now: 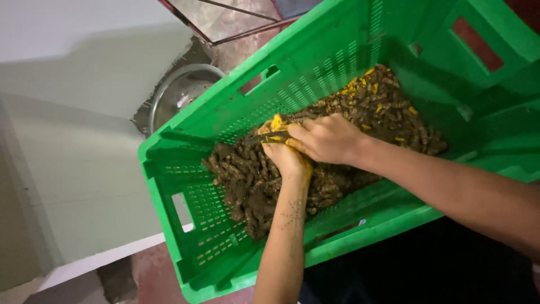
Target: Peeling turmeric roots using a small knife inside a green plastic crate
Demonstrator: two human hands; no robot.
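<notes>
1. Turmeric roots, knobbly and mud-brown, fill our slotted green plastic crate.
2. Our left hand and right hand clamp fingers on one broken yellow root piece, its axis unclear.

1. 1 green plastic crate is sitting tilted in view, with slotted walls.
2. 2 bare hands are working inside it: 1 left hand and 1 right hand, touching each other.
3. 1 heap of muddy brown roots is lying in the crate; single pieces are clumping together too tightly to count.
4. Several yellow cut pieces are showing; the exact number is unclear.
5. 1 round metal bowl is sitting beside the crate.
</notes>
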